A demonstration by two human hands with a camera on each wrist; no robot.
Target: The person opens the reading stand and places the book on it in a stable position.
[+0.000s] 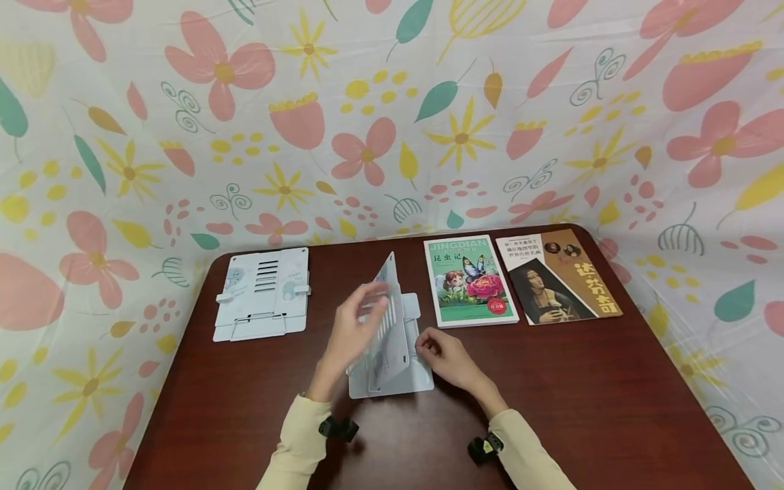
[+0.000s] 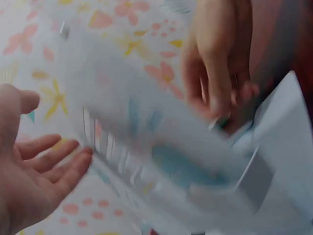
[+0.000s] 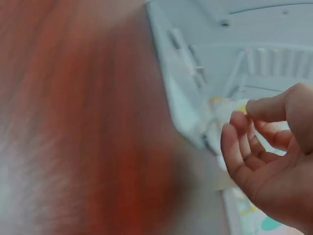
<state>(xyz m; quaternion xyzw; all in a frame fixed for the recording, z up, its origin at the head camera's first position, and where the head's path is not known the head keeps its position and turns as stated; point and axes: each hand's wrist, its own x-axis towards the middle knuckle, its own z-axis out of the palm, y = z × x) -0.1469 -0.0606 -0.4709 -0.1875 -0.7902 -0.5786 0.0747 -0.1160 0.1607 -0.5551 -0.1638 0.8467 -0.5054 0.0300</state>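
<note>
A white folding book stand (image 1: 390, 340) stands partly unfolded on the table, its slotted panel tilted up steeply from the flat base. Beside the panel's left face is my left hand (image 1: 357, 320), its fingers extended; in the left wrist view, the fingertips (image 2: 83, 159) are at the slotted panel's edge, and whether they touch cannot be told. On the other side, my right hand (image 1: 450, 357) is close to the base's right edge. Its fingers (image 3: 234, 147) are loosely curled, with nothing visible between them. The panel looks blurred in the left wrist view.
A second white book stand (image 1: 263, 292) lies folded flat at the left. To the right of the raised panel are a green children's book (image 1: 437, 299) and a brown-and-white book with a portrait (image 1: 582, 272). A floral cloth (image 1: 367, 204) hangs behind the table (image 1: 551, 401).
</note>
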